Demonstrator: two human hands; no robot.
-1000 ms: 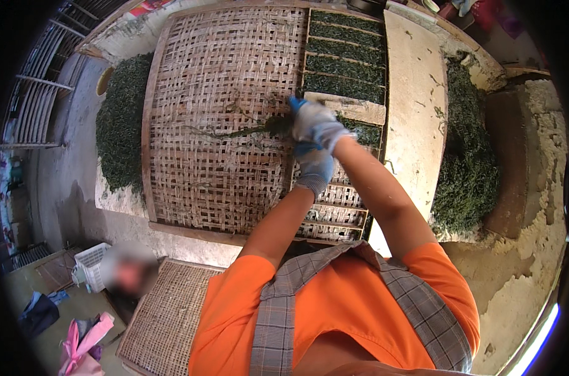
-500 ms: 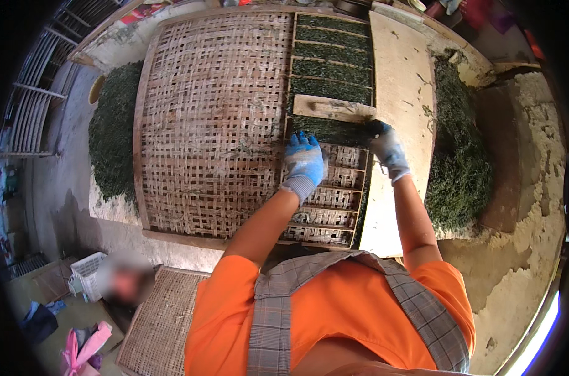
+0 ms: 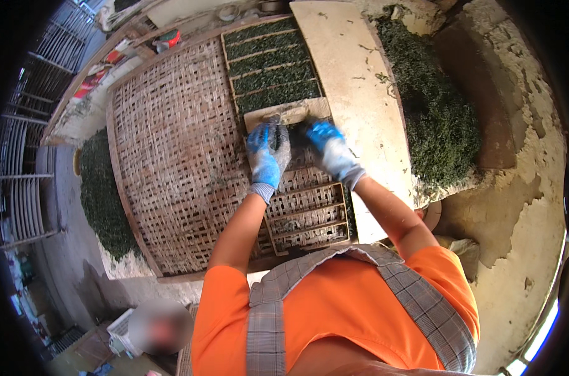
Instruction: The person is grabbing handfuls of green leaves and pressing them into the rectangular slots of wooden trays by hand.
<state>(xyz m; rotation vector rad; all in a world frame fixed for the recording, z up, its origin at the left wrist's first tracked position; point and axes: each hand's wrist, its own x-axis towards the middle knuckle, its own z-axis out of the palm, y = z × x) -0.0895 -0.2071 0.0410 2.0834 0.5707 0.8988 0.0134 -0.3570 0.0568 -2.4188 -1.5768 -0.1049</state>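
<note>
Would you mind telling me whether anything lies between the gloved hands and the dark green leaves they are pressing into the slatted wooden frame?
Nothing visible does. The left hand in a blue-and-grey glove and the right hand in a blue-and-grey glove both rest directly on the dark green leaves just below the flat wooden block in the slatted wooden frame.

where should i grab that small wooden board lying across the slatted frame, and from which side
Probably grip the wooden board by its two short ends, coming from above. It lies flat across the slatted frame, its near long edge crowded by the left hand and right hand, while both ends look clear.
</note>
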